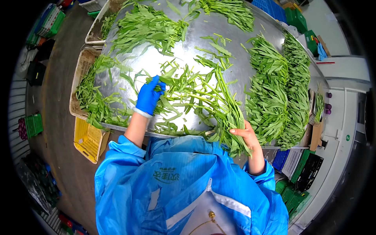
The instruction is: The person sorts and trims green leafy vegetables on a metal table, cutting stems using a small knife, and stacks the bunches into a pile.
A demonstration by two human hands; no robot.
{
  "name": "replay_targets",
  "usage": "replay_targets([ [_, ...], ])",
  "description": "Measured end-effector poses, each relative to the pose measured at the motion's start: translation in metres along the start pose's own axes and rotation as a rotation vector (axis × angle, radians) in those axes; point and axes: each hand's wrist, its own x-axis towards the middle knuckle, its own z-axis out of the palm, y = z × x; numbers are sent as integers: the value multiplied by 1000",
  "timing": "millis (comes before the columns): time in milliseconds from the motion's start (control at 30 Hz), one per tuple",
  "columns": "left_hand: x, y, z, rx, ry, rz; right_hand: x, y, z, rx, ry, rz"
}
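Observation:
My left hand, in a blue glove, is closed over a few green leaves and stems above the metal table, left of the middle. At the table's near edge my bare right hand is wrapped round a bunch of long-stemmed greens, whose stems point away from me. Loose stems and leaves lie scattered between the two hands. Bundled greens form rows on the right. A large pile of greens sits at the far left of the table.
Cream crates stand against the table's left edge, with leaves hanging into them. A yellow crate is below them on the floor. Another bunch of greens lies at the far edge. Green crates are at the lower right.

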Motion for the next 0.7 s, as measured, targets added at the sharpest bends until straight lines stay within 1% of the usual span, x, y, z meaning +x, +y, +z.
replay_targets([
  [33, -16, 2, 23, 156, 35, 33, 0, -3, 3, -8, 5, -7],
  [67, -26, -2, 37, 319, 7, 74, 1, -6, 7, -16, 11, -15],
  [133, -44, -8, 62, 573, -158, 62, 4, -6, 15, -12, 9, -33],
  [167, -44, -33, 67, 581, -197, 198, 7, -6, 17, -18, 7, -43],
  [200, -43, -56, 70, 748, -161, 236, 9, -5, 20, -25, 4, -53],
  [267, -63, -44, 101, 1271, -119, 366, 12, -9, 29, -25, -8, -46],
  [367, -44, -61, 93, 1384, -90, 776, 13, -9, 34, -23, -17, -35],
  [400, -33, -62, 86, 1394, -20, 774, 11, -8, 31, 40, -4, -14],
  [467, -26, -43, 77, 1408, 90, 698, 7, -4, 24, 164, 21, 27],
  [500, -23, -35, 68, 1291, 135, 606, 6, 0, 22, 180, 102, 3],
  [533, -20, -26, 58, 1173, 179, 518, 5, 3, 18, 212, 113, -23],
  [567, -12, -22, 42, 1133, 196, 525, 7, 11, 8, 251, 66, -59],
  [600, -10, -17, 32, 1094, 211, 529, 7, 13, 3, 288, 75, -79],
  [633, -11, -15, 24, 895, 171, 364, 6, 16, 0, 328, 87, -100],
  [700, -15, -26, 17, 710, -40, 129, 5, 19, -1, 389, 103, -138],
])
